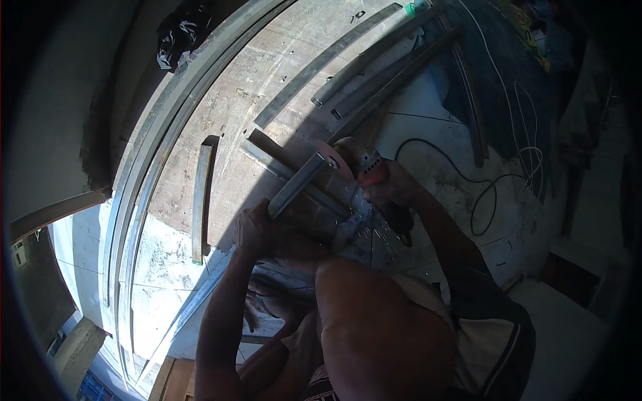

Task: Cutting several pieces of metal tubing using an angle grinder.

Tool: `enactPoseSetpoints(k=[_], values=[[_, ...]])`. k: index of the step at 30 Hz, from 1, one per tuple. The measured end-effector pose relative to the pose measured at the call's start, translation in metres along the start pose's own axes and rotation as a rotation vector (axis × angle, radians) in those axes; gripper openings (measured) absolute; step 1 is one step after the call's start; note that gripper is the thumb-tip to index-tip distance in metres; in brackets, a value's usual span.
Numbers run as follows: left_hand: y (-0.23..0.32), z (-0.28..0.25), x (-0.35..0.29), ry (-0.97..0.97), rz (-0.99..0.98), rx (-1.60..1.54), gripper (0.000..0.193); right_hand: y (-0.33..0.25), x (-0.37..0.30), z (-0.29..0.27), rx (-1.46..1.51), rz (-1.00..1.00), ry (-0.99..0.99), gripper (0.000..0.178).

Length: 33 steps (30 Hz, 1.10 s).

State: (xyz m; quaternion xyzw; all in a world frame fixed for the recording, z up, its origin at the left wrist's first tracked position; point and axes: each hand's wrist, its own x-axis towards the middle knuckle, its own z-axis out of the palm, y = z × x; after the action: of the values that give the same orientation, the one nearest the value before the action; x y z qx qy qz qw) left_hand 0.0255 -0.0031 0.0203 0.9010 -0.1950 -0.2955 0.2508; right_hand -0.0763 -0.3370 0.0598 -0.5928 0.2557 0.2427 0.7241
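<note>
My right hand (391,186) is wrapped round the body of an angle grinder (366,160), red and dark in colour. Its reddish disc (340,164) meets the far end of a grey square metal tube (299,183). Sparks (380,230) spray down toward my legs. Lower left, my left hand (253,230) grips the near end of that tube, which slants up to the right. Beneath it, a second metal tube (269,162) lies crosswise on the board. My bent leg and foot are close below the work.
Long metal tubes (155,127) run along the left. A short tube (202,200) lies right of them on the worn board (231,110). Several more tubes (374,63) lie at the far right. The dark power cord (483,182) loops right of the grinder. A black plastic bag (180,33) sits far left.
</note>
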Motion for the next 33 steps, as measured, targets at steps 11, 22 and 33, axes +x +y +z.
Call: enactPoseSetpoints(k=[11, 22, 33], values=[[-0.001, -0.004, -0.005, -0.055, -0.022, -0.025, 0.053, 0.001, 0.007, 0.006, -0.061, 0.005, 0.063, 0.039], [-0.007, -0.003, -0.009, -0.072, -0.037, -0.059, 0.057, 0.001, 0.010, 0.008, -0.129, -0.114, 0.029, 0.041], [-0.020, 0.010, -0.007, -0.078, -0.017, -0.012, 0.049, -0.005, 0.012, 0.003, -0.169, -0.017, -0.008, 0.037]])
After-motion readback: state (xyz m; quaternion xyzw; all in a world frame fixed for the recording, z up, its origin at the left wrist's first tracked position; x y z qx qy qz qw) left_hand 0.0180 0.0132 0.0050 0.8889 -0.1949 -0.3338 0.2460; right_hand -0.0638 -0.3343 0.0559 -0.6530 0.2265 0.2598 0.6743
